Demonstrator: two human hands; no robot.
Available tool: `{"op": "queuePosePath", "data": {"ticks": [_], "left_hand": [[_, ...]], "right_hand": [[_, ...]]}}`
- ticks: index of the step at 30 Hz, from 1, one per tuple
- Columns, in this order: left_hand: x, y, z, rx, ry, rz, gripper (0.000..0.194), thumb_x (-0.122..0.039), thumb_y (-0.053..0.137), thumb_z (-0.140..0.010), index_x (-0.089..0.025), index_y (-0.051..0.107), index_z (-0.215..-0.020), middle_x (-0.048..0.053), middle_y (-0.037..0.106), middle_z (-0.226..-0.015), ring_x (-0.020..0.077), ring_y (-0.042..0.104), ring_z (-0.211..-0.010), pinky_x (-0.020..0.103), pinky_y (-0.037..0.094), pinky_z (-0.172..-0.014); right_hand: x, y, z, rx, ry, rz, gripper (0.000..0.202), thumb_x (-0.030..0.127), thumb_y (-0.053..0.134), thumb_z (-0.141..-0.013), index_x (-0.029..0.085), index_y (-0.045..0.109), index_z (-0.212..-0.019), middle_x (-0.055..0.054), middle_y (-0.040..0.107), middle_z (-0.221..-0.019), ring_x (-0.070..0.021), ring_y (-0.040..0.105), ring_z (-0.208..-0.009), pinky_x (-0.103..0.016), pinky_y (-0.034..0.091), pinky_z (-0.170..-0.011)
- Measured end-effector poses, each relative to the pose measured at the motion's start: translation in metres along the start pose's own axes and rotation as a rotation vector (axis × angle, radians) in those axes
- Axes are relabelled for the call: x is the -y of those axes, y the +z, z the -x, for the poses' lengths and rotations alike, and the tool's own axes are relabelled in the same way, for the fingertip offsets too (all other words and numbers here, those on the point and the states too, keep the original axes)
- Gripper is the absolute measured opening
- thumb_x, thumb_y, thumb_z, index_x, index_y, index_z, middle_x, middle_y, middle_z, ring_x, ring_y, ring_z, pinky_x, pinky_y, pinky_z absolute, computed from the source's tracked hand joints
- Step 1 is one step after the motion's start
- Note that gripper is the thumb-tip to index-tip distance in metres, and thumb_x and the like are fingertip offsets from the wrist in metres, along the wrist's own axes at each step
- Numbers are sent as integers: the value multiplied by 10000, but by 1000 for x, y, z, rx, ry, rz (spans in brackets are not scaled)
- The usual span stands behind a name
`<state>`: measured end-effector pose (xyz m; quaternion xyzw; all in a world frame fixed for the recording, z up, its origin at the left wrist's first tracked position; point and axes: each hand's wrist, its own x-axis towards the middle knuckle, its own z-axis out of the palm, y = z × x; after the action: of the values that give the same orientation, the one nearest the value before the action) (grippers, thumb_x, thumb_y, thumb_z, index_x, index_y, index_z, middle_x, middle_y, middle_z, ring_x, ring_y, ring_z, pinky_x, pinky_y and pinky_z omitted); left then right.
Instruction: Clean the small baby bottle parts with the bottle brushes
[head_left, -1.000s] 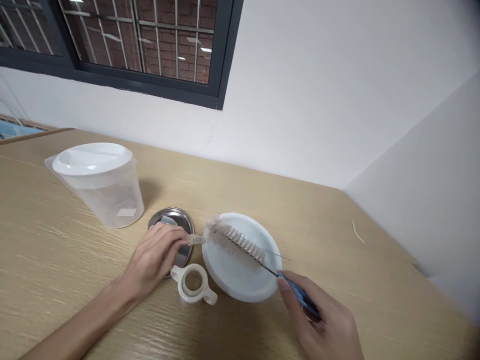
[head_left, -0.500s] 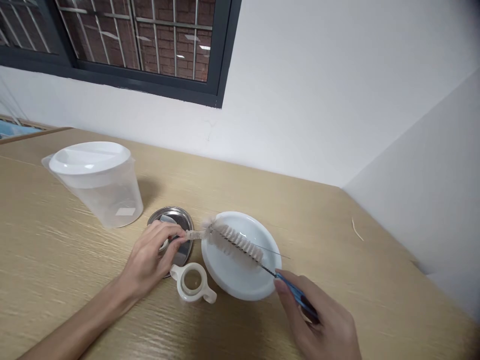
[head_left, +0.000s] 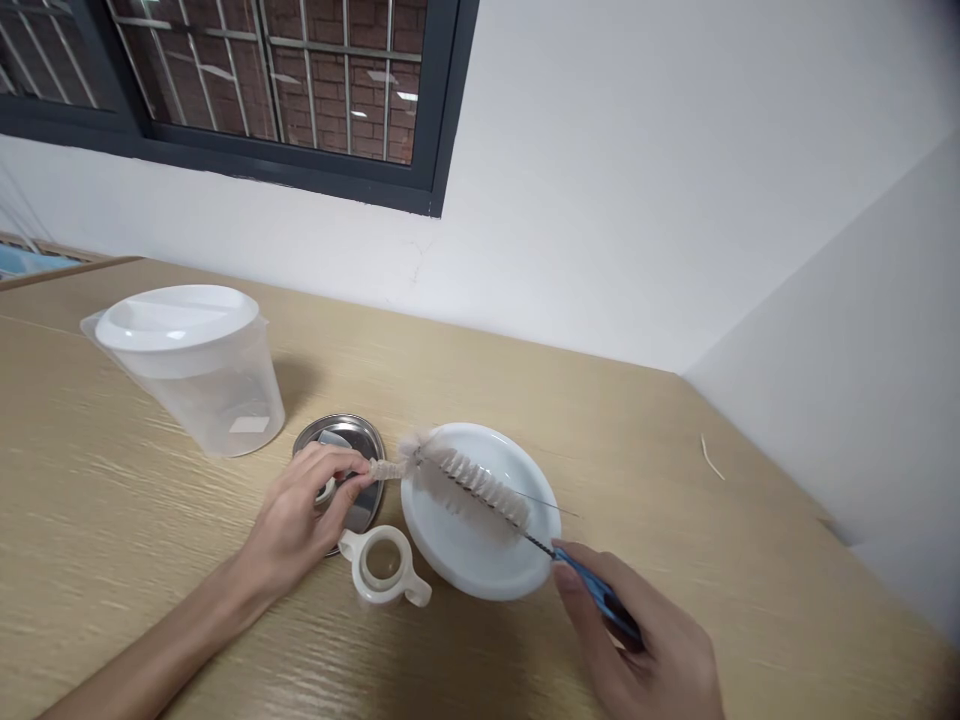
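the right hand point(head_left: 645, 650), at the near edge of the wooden table point(head_left: 675, 480), has its thumb and fingers closed on the blue handle of a long bottle brush point(head_left: 480, 487). the brush runs slantwise away from it toward the left, its wire stem and white bristles lying over the top of a round white lid point(head_left: 480, 550) that sits flat near the middle of the table. the far tip of the brush reaches just past the lid's left rim.

the left hand point(head_left: 300, 520) comes in from the near left edge, and its thumb and forefinger are pinched on a small pale tube-shaped piece point(head_left: 384, 468) right at the brush tip; whether the bristles are inside the piece cannot be told. the hand rests partly over a round metal disc point(head_left: 352, 430) lying flat on the table just left of the white lid.

just in front of the disc and touching close to the lid's left edge stands a small cream-coloured ring-shaped part with two side tabs point(head_left: 384, 568), its opening facing up. toward the far left of the table, well apart from the hands, is a clear plastic jug point(head_left: 202, 385) with a white lid closed on it. a thin pale sliver point(head_left: 711, 458) lies near the far right edge by the wall.
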<state>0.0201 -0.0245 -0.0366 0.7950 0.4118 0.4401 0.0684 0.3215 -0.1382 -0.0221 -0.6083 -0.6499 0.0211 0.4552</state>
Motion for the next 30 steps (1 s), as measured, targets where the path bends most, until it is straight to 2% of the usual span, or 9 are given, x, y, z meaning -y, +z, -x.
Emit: {"op": "queuePosePath", "data": {"ticks": [6, 9, 12, 16, 19, 22, 25, 30], "left_hand": [[-1, 0, 0, -7, 3, 4, 77, -209, 601, -954, -243, 655, -998, 6, 747, -952, 186, 684, -877, 325, 533, -818], [-2, 0, -1, -20, -40, 29, 62, -243, 614, -947, -239, 671, -973, 13, 747, -932, 191, 687, -861, 330, 549, -807], [-4, -1, -2, -14, -183, 140, 111, -326, 646, -933, -233, 691, -972, 27, 735, -898, 201, 691, -838, 338, 578, -778], [-6, -4, -6, 87, -460, 501, 250, -430, 673, -915, -213, 682, -1038, 44, 707, -865, 195, 692, -792, 305, 606, -660], [-8, -7, -12, 123, -569, 724, 281, -431, 724, -877, -190, 665, -1008, 72, 718, -926, 196, 703, -855, 299, 619, -710], [-10, -8, -15, 94, -611, 799, 346, -414, 779, -827, -187, 632, -1043, 89, 720, -989, 201, 699, -915, 321, 626, -782], [-12, -8, -15, 97, -653, 844, 460, -443, 777, -815, -208, 587, -1161, 110, 701, -1080, 250, 682, -1009, 365, 654, -718], [-12, -7, -14, 99, -646, 859, 452, -439, 779, -817, -223, 611, -1178, 113, 698, -1111, 294, 648, -1128, 353, 661, -673]], "right_hand": [[-1, 2, 0, 0, -8, -11, 211, 396, 619, -942, 225, 744, -949, -5, 727, -736, -117, 641, -535, -190, 517, -511], [1, 0, -1, -8, 12, -6, 224, 405, 606, -947, 229, 745, -942, -9, 734, -748, -118, 638, -537, -194, 516, -509], [2, -1, -2, -21, 32, 2, 245, 419, 592, -950, 230, 745, -927, -13, 736, -743, -122, 638, -535, -197, 523, -506], [1, -3, -3, -52, 38, 12, 230, 413, 617, -935, 227, 751, -920, -18, 744, -762, -130, 653, -557, -203, 540, -534], [-2, -4, -3, -79, 45, 16, 211, 404, 635, -923, 230, 756, -913, -19, 760, -803, -139, 676, -597, -205, 561, -581], [-4, -4, -2, -86, 48, 6, 190, 396, 647, -918, 242, 757, -920, -11, 769, -834, -143, 693, -640, -202, 570, -626], [-5, -4, -2, -86, 45, -2, 173, 388, 648, -920, 254, 756, -930, 3, 770, -843, -135, 696, -657, -193, 567, -643], [-4, -4, -2, -89, 36, -7, 157, 373, 645, -925, 257, 751, -931, 9, 765, -831, -122, 681, -641, -182, 556, -625]]}}
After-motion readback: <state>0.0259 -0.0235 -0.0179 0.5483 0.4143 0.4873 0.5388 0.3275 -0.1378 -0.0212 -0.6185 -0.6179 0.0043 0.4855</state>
